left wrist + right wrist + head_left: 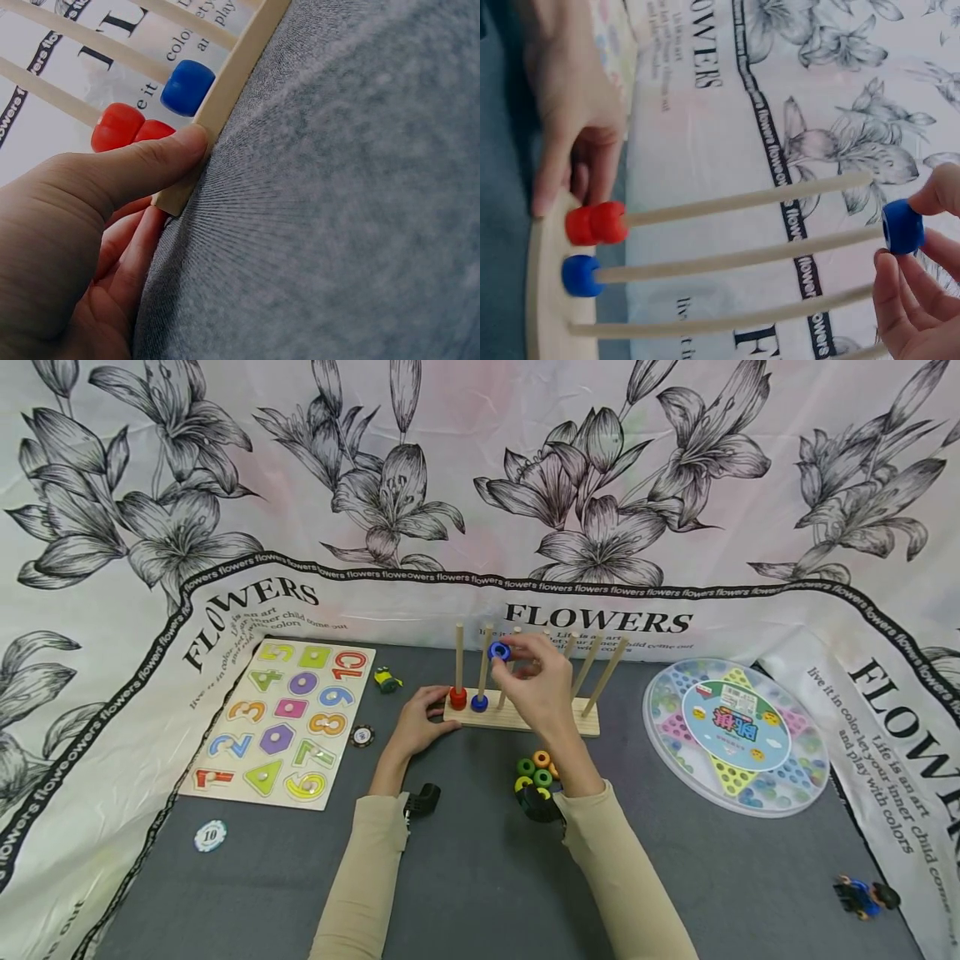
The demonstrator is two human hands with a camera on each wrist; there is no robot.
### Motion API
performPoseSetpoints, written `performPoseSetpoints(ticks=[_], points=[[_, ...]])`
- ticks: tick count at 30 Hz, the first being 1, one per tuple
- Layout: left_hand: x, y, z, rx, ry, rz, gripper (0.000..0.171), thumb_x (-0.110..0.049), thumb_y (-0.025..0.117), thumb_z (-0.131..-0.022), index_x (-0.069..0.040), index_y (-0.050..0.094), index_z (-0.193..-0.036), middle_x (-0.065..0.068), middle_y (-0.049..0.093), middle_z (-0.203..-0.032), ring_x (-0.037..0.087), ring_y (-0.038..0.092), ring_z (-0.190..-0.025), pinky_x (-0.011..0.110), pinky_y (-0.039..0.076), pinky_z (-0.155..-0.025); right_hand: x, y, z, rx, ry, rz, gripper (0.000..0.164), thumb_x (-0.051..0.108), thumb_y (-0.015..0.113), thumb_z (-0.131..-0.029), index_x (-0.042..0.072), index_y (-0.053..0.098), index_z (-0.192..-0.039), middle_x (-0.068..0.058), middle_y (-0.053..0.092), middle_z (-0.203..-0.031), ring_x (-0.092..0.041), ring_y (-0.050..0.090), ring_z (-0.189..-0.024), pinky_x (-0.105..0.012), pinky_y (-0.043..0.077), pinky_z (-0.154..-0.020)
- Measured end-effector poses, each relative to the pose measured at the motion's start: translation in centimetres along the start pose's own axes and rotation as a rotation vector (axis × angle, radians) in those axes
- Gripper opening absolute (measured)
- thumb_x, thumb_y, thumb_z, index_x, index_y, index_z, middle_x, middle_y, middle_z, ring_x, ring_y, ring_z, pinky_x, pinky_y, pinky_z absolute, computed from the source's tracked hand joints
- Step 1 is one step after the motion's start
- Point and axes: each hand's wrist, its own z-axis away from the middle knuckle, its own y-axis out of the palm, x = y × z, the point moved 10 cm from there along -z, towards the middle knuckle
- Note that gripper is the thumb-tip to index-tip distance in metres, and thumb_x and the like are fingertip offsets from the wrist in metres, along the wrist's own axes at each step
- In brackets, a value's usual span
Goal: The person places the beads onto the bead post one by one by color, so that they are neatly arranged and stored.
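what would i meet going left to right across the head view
Number puzzle board → small green-and-yellow toy → red rings on the first peg → blue ring on the second peg → raised blue ring → loose ring cluster → round game board → toy figure.

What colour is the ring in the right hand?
Blue; the ring shows best in the right wrist view.

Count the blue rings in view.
2: one blue ring sits at the bottom of the second peg from the left; the right hand holds the other blue ring. The loose pile is partly hidden, so more are possible.
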Motion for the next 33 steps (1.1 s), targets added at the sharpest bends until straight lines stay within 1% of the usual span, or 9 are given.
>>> performPoseSetpoints(ticks=[2,5,8,10,13,17,27,33], points=[[0.0,0.0,0.0,0.000,0.001,-0.001,0.067,-0.001,0.082,-0.079,0.004,0.054,-0.139,0.020,0.048,-0.139,0.034,0.053,-0.123,0.036,0.052,-0.100,0.4,-0.1,-0.4,-0.042,-0.007,-0.009,0.024,-0.002,0.071,-0.084,-0.002,0.072,-0.109,-0.015,0.065,-0.102,-0.026,0.068,-0.085,-0.017,0.056,-0.061],[0.0,0.0,0.0,0.000,0.000,-0.001,0.067,-0.001,0.082,-0.079,0.004,0.054,-0.139,0.020,0.048,-0.139,0.034,0.053,-0.123,0.036,0.052,-0.100,1.2,-0.3,-0.9,-0.112,-0.036,0.011,0.024,0.001,0.070,-0.086,-0.003,0.072,-0.110,-0.016,0.067,-0.100,-0.026,0.068,-0.083,-0.022,0.057,-0.060],[-0.1,0.0,0.0,0.002,0.000,-0.002,0.066,-0.001,0.082,-0.079,0.004,0.054,-0.139,0.020,0.048,-0.139,0.034,0.053,-0.123,0.036,0.052,-0.100,2.1,-0.3,-1.4,-0.168,-0.072,0.086,0.024,0.003,0.069,-0.087,-0.005,0.071,-0.111,-0.019,0.068,-0.098,-0.028,0.069,-0.081,-0.030,0.059,-0.060],[-0.1,0.0,0.0,0.000,0.004,0.003,0.066,0.000,0.082,-0.079,0.005,0.054,-0.138,0.021,0.048,-0.138,0.034,0.053,-0.123,0.036,0.052,-0.100,2.5,-0.1,-1.6,-0.183,-0.085,0.148,0.024,0.003,0.069,-0.088,-0.007,0.071,-0.110,-0.021,0.068,-0.099,-0.030,0.070,-0.080,-0.035,0.061,-0.061],[-0.2,0.0,0.0,-0.002,0.007,0.012,0.065,0.001,0.082,-0.079,0.005,0.054,-0.138,0.022,0.048,-0.138,0.035,0.053,-0.123,0.037,0.052,-0.100,2.9,0.3,-1.8,-0.188,-0.092,0.246,0.023,0.004,0.068,-0.089,-0.008,0.071,-0.108,-0.022,0.068,-0.097,-0.032,0.070,-0.078,-0.038,0.062,-0.062],[-0.2,-0.1,0.0,-0.005,0.007,0.021,0.065,0.002,0.081,-0.079,0.006,0.054,-0.138,0.022,0.049,-0.137,0.036,0.053,-0.123,0.037,0.052,-0.100,3.0,0.7,-2.0,-0.192,-0.085,0.324,0.022,0.006,0.068,-0.089,-0.007,0.072,-0.107,-0.021,0.070,-0.097,-0.031,0.071,-0.077,-0.037,0.062,-0.064],[-0.3,-0.1,-0.1,-0.010,0.020,0.025,0.065,0.002,0.081,-0.078,0.008,0.054,-0.136,0.023,0.049,-0.135,0.037,0.054,-0.121,0.039,0.052,-0.100,2.9,1.3,-2.3,-0.174,-0.046,0.311,0.024,0.006,0.069,-0.090,-0.009,0.071,-0.109,-0.022,0.069,-0.099,-0.032,0.071,-0.079,-0.035,0.062,-0.070],[-0.3,-0.2,-0.1,-0.002,0.019,0.026,0.065,0.001,0.081,-0.079,0.006,0.054,-0.137,0.022,0.049,-0.136,0.036,0.053,-0.122,0.039,0.052,-0.100,2.3,1.8,-2.5,-0.144,-0.014,0.315,0.024,0.006,0.069,-0.090,-0.009,0.070,-0.109,-0.024,0.068,-0.100,-0.034,0.070,-0.078,-0.039,0.062,-0.069]])
